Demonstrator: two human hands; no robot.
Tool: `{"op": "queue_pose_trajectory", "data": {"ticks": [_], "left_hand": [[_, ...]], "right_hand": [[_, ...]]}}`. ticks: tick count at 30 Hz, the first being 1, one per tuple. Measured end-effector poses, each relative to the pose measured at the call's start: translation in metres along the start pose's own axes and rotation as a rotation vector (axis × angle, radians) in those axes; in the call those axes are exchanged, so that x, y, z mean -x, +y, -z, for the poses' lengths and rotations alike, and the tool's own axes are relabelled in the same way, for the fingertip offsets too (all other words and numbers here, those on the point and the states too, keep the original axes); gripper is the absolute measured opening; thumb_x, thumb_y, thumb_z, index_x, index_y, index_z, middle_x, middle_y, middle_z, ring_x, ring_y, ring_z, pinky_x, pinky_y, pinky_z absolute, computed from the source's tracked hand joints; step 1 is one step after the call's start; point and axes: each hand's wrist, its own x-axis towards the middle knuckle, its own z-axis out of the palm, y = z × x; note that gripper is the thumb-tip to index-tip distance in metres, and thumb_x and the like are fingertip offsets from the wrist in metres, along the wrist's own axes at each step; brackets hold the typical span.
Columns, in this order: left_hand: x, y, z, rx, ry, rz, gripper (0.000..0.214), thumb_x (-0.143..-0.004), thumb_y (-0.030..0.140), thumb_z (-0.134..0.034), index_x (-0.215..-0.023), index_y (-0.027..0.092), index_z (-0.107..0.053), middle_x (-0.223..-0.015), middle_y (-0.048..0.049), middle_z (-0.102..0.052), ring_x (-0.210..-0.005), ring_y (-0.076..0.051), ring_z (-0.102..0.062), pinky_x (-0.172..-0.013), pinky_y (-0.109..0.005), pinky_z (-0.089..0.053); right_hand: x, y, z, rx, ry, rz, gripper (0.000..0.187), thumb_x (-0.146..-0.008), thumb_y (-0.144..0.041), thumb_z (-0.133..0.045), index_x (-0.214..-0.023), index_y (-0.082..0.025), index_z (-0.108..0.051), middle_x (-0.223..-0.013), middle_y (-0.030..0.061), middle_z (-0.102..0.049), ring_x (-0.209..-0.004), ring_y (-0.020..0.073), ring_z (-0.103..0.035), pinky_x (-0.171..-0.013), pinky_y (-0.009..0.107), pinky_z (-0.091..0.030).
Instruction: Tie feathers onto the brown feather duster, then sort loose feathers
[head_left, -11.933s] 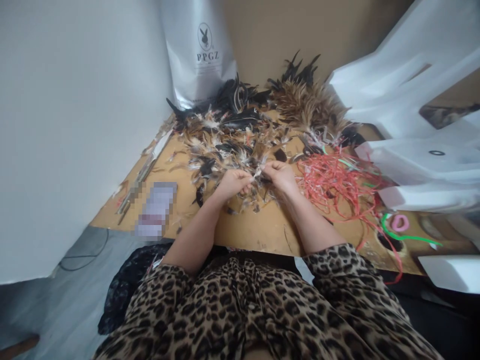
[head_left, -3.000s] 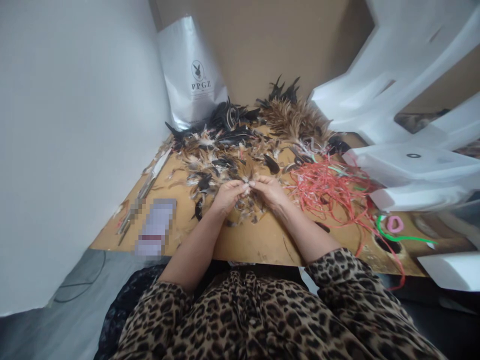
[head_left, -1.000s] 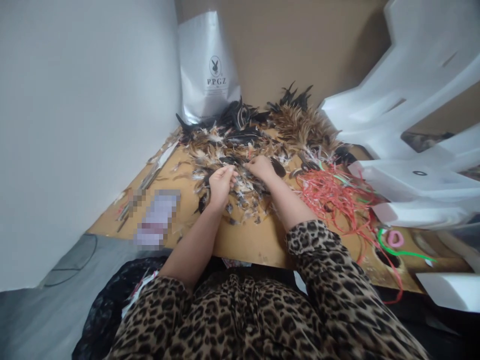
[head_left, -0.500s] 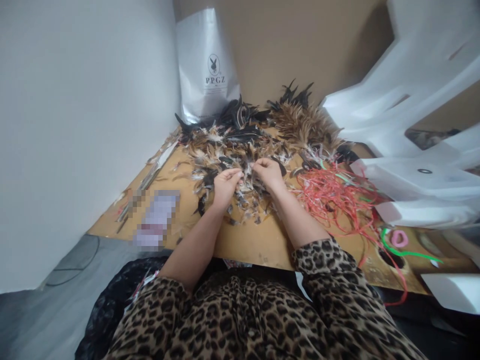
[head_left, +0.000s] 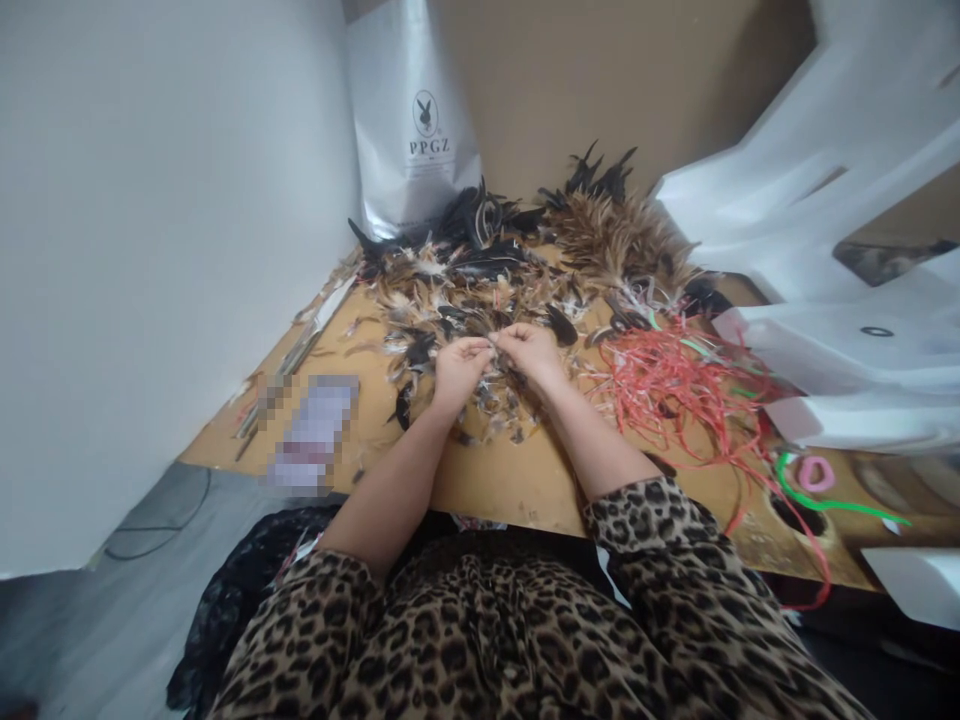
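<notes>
My left hand [head_left: 457, 371] and my right hand [head_left: 531, 351] meet fingertip to fingertip over a spread of loose brown, black and white feathers [head_left: 480, 285] on a wooden table [head_left: 517, 480]. Both hands are closed in a pinch on small feathers held between them; the exact piece is too small to make out. A denser bunch of tan feathers [head_left: 622, 235] lies at the back of the table. A tangle of red strings [head_left: 675, 385] lies just right of my right hand.
A silver bag marked PPGZ [head_left: 414, 120] leans against the back wall. White foam sheets [head_left: 832, 250] stack up at the right. A blurred flat item [head_left: 311, 435] lies at the left front. Green cord and a pink ring [head_left: 814, 475] sit at the right. A white wall borders the left.
My right hand drew back from the feather pile toward my left hand. Both now pinch together at one spot. The view shifted slightly.
</notes>
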Motion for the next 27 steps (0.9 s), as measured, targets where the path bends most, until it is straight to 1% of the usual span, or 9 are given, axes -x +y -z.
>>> {"op": "queue_pose_trajectory", "data": {"ticks": [3, 7, 12, 13, 14, 17, 19, 24, 27], "left_hand": [[-0.004, -0.002, 0.003, 0.013, -0.002, 0.027, 0.021, -0.059, 0.022, -0.074, -0.074, 0.012, -0.064, -0.051, 0.0008, -0.058, -0.042, -0.006, -0.049, -0.039, -0.017, -0.034], [-0.009, -0.005, 0.008, 0.092, -0.014, 0.082, 0.022, -0.061, 0.021, -0.072, -0.078, 0.011, -0.064, -0.049, 0.0007, -0.057, -0.040, -0.006, -0.045, -0.040, -0.018, -0.033], [-0.011, -0.005, 0.009, 0.160, -0.016, 0.112, 0.020, -0.060, 0.017, -0.072, -0.077, 0.010, -0.063, -0.054, -0.0003, -0.058, -0.045, -0.006, -0.049, -0.041, -0.016, -0.033], [-0.010, -0.005, 0.009, 0.167, -0.018, 0.115, 0.020, -0.060, 0.017, -0.072, -0.076, 0.010, -0.063, -0.054, -0.0004, -0.058, -0.046, -0.006, -0.049, -0.041, -0.016, -0.033], [-0.010, -0.004, 0.009, 0.177, -0.018, 0.120, 0.020, -0.060, 0.016, -0.072, -0.076, 0.010, -0.063, -0.055, -0.0006, -0.058, -0.046, -0.006, -0.050, -0.041, -0.016, -0.033], [-0.008, -0.001, 0.009, 0.218, -0.028, 0.134, 0.018, -0.060, 0.016, -0.072, -0.074, 0.010, -0.062, -0.059, -0.0019, -0.060, -0.047, -0.006, -0.050, -0.040, -0.015, -0.032], [-0.007, 0.001, 0.010, 0.240, -0.042, 0.143, 0.018, -0.060, 0.016, -0.073, -0.073, 0.011, -0.061, -0.063, -0.0024, -0.062, -0.048, -0.005, -0.051, -0.040, -0.015, -0.032], [-0.006, 0.005, 0.011, 0.253, -0.064, 0.164, 0.020, -0.060, 0.017, -0.075, -0.074, 0.011, -0.062, -0.069, -0.0034, -0.064, -0.051, -0.006, -0.054, -0.041, -0.015, -0.033], [-0.005, 0.005, 0.013, 0.252, -0.103, 0.160, 0.018, -0.062, 0.017, -0.074, -0.074, 0.011, -0.063, -0.074, -0.0053, -0.066, -0.052, -0.005, -0.054, -0.042, -0.015, -0.035]], "right_hand": [[0.001, -0.004, 0.003, -0.058, -0.060, -0.066, 0.036, -0.058, -0.049, -0.072, -0.056, -0.017, -0.055, -0.040, -0.0047, -0.047, -0.034, 0.0044, -0.032, -0.035, 0.020, -0.020], [-0.002, -0.004, 0.012, -0.133, -0.119, -0.173, 0.042, -0.059, -0.055, -0.070, -0.055, -0.017, -0.054, -0.036, -0.0054, -0.042, -0.031, 0.0039, -0.030, -0.033, 0.019, -0.016], [-0.006, 0.000, 0.020, -0.197, -0.216, -0.221, 0.039, -0.049, -0.045, -0.079, -0.064, -0.015, -0.058, -0.054, -0.0016, -0.058, -0.035, 0.0027, -0.034, -0.032, 0.018, -0.017], [-0.006, 0.001, 0.020, -0.189, -0.212, -0.223, 0.038, -0.049, -0.043, -0.079, -0.065, -0.015, -0.059, -0.056, -0.0012, -0.059, -0.035, 0.0027, -0.035, -0.032, 0.018, -0.017], [-0.007, 0.001, 0.020, -0.176, -0.181, -0.215, 0.036, -0.050, -0.041, -0.078, -0.065, -0.015, -0.058, -0.056, -0.0017, -0.059, -0.035, 0.0028, -0.035, -0.032, 0.018, -0.017], [-0.008, 0.002, 0.019, -0.141, -0.006, -0.149, 0.029, -0.052, -0.035, -0.076, -0.063, -0.016, -0.056, -0.047, -0.0058, -0.051, -0.033, 0.0031, -0.032, -0.032, 0.018, -0.017], [-0.009, 0.001, 0.017, -0.128, 0.044, -0.119, 0.027, -0.053, -0.034, -0.074, -0.061, -0.018, -0.054, -0.043, -0.0074, -0.047, -0.032, 0.0032, -0.030, -0.032, 0.018, -0.017], [-0.005, -0.002, 0.013, -0.092, -0.047, -0.112, 0.029, -0.058, -0.038, -0.072, -0.055, -0.019, -0.050, -0.038, -0.0075, -0.040, -0.031, 0.0038, -0.027, -0.033, 0.020, -0.013], [-0.002, -0.004, 0.012, -0.052, -0.133, -0.169, 0.033, -0.059, -0.043, -0.073, -0.054, -0.018, -0.052, -0.037, -0.0065, -0.039, -0.030, 0.0035, -0.025, -0.033, 0.020, -0.012]]}}
